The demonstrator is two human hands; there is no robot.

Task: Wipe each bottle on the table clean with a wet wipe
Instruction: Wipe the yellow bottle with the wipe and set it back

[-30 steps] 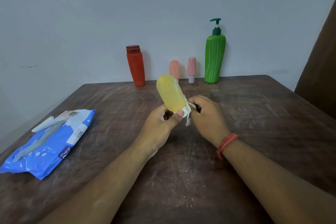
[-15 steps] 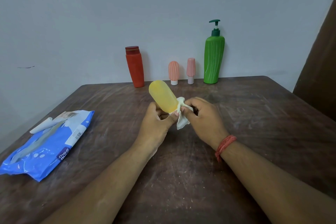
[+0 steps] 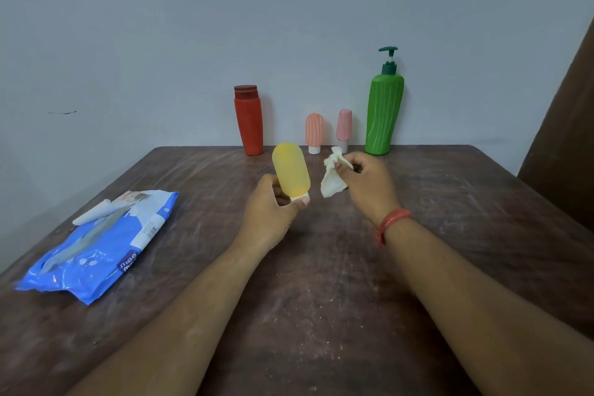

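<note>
- Left hand (image 3: 270, 212): fingers and thumb are curled round the white cap end of the yellow bottle (image 3: 291, 169), which is held inverted, cap downward, above the tabletop (image 3: 321, 283).
- Right hand (image 3: 366, 182): a crumpled wet wipe (image 3: 332, 175) is pinched between thumb and fingertips; the wipe is held just beside the yellow bottle, apart from it, with a visible gap between them.
- Remaining bottles: behind the yellow bottle, along the far edge against the wall, four are stood upright: a red bottle (image 3: 249, 120), an orange striped bottle (image 3: 314, 133), a pink striped bottle (image 3: 343, 128) and a green pump bottle (image 3: 384, 114).
- Wipe pack (image 3: 96, 247): a blue packet is laid well to the left of the yellow bottle, its flap apparently lifted.
- Progress, as judged: the yellow bottle appears to be in hand for wiping, with the wipe off its surface; which of the four standing bottles are already cleaned cannot be told, so up to four may be left.
</note>
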